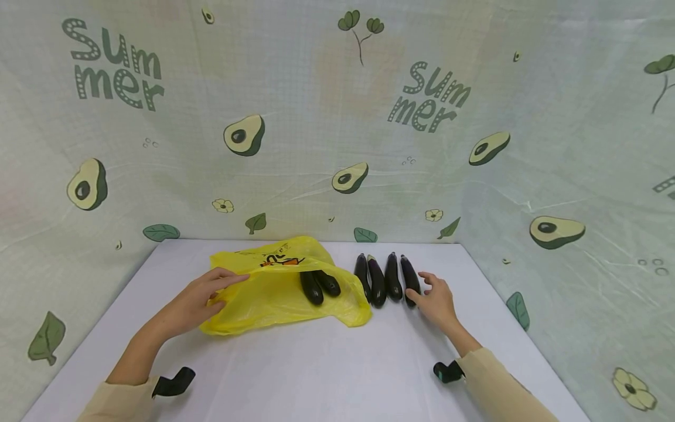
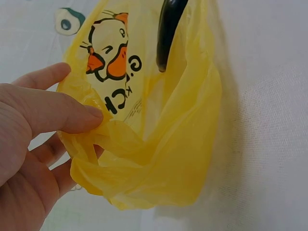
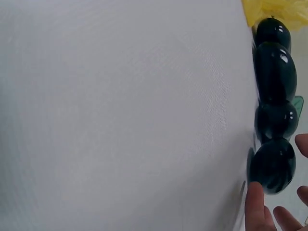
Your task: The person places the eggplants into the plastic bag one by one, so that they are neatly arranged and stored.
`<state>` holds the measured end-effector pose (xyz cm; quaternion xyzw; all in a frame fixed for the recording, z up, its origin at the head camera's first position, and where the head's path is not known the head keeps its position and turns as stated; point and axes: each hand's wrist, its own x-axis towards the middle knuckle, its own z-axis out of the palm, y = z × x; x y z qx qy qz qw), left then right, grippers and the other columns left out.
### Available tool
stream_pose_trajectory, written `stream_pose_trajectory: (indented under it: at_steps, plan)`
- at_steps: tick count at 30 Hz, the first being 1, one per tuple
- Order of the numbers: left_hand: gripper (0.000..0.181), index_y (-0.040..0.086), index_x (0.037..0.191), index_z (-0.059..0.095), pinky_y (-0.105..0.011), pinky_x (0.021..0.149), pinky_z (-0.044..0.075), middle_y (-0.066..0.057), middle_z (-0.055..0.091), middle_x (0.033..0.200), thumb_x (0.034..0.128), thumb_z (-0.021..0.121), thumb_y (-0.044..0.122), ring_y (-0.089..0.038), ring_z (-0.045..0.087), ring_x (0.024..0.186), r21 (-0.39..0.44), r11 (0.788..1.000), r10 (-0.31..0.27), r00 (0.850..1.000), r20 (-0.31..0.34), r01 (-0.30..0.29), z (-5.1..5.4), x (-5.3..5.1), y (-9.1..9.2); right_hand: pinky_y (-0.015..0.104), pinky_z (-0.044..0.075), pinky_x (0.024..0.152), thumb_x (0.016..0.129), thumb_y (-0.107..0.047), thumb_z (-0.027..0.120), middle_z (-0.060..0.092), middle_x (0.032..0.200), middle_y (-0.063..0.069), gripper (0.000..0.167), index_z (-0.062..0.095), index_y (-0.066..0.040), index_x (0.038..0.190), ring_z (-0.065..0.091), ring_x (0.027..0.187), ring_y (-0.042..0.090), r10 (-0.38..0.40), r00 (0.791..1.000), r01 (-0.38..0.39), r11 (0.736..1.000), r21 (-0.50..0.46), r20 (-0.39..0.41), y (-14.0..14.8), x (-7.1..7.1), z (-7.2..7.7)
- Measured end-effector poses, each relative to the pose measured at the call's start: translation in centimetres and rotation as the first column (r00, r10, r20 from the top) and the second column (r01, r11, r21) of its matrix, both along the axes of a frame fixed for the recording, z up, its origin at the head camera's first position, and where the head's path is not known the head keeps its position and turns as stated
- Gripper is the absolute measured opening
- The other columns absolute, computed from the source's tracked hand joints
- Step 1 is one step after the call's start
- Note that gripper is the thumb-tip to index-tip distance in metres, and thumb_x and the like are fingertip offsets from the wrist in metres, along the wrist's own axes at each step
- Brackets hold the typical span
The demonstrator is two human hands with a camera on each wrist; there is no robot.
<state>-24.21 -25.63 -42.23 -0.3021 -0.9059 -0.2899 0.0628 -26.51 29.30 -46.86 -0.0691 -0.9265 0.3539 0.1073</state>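
A yellow plastic bag (image 1: pixel 263 299) lies on the table, its mouth toward the right. Two dark eggplants (image 1: pixel 312 288) show inside it. My left hand (image 1: pixel 203 296) holds the bag at its left end; in the left wrist view the thumb (image 2: pixel 86 118) lies over the yellow film, with other fingers behind it. To the right of the bag, several eggplants (image 1: pixel 377 282) lie side by side in a row. My right hand (image 1: pixel 436 302) is at the rightmost eggplant (image 1: pixel 410 280), thumb and fingers spread about it. In the right wrist view a fingertip (image 3: pixel 256 190) is close against that eggplant (image 3: pixel 273 166); contact is unclear.
The white table (image 1: pixel 316 375) ends at a cloth backdrop (image 1: pixel 295 193) printed with avocados, which rises behind and at both sides. Black devices sit at the left wrist (image 1: pixel 175 382) and right wrist (image 1: pixel 448 372).
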Motion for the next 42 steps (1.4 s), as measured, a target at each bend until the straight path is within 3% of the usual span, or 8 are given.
stream_pose_trajectory:
  at_steps: [16, 21, 27, 37, 42]
  plan:
    - [0.076, 0.019, 0.154, 0.059, -0.026, 0.079, 0.054, -0.004, 0.060, 0.136, 0.0879, 0.077, -0.014, -0.015, 0.056, 0.101, -0.025, 1.000, 0.019, 1.000, 0.001, -0.019, 0.0, 0.0, 0.0, 0.055, 0.055, 0.097, 0.096, -0.026, 0.076, 0.055, 0.143, 0.037, 0.067, 0.050, 0.002, 0.151, 0.066, 0.119, 0.047, -0.013, 0.998, 0.015, 0.999, -0.037, 0.057, 0.2, -0.4, -0.5]
    - [0.075, 0.019, 0.153, 0.059, -0.026, 0.080, 0.054, -0.003, 0.060, 0.135, 0.0884, 0.077, -0.013, -0.016, 0.056, 0.103, -0.021, 1.000, 0.018, 1.000, 0.012, -0.018, 0.2, 0.2, 0.1, 0.044, 0.061, 0.087, 0.096, -0.022, 0.075, 0.058, 0.140, 0.035, 0.066, 0.050, 0.003, 0.152, 0.067, 0.118, 0.045, -0.007, 0.998, 0.012, 0.997, -0.070, 0.067, 0.2, -0.6, -0.8]
    - [0.074, 0.020, 0.153, 0.059, -0.027, 0.080, 0.054, -0.004, 0.060, 0.135, 0.0890, 0.077, -0.012, -0.017, 0.056, 0.104, -0.025, 0.999, 0.026, 0.999, 0.024, -0.025, 0.2, 0.4, 0.1, 0.029, 0.061, 0.070, 0.097, -0.018, 0.075, 0.061, 0.136, 0.033, 0.063, 0.051, 0.004, 0.151, 0.069, 0.111, 0.040, -0.003, 0.998, 0.011, 0.993, -0.117, 0.064, 0.3, -0.5, -1.1]
    - [0.073, 0.019, 0.153, 0.060, -0.026, 0.080, 0.053, -0.003, 0.060, 0.134, 0.0891, 0.077, -0.012, -0.015, 0.055, 0.101, -0.022, 1.000, 0.018, 1.000, 0.025, -0.017, 0.1, 0.4, 0.1, 0.025, 0.060, 0.066, 0.096, -0.015, 0.075, 0.059, 0.139, 0.035, 0.066, 0.048, 0.002, 0.155, 0.075, 0.083, 0.020, 0.019, 0.993, 0.002, 0.985, -0.171, 0.117, 0.5, -0.4, -1.0]
    - [0.073, 0.019, 0.153, 0.060, -0.026, 0.079, 0.053, -0.003, 0.060, 0.134, 0.0891, 0.077, -0.012, -0.015, 0.055, 0.101, -0.025, 0.999, 0.021, 1.000, 0.016, -0.020, 0.2, 0.4, 0.0, 0.026, 0.060, 0.066, 0.096, -0.014, 0.074, 0.059, 0.139, 0.036, 0.067, 0.048, 0.003, 0.155, 0.074, 0.078, 0.016, 0.031, 0.992, -0.008, 0.983, -0.183, 0.119, 0.6, -0.4, -0.8]
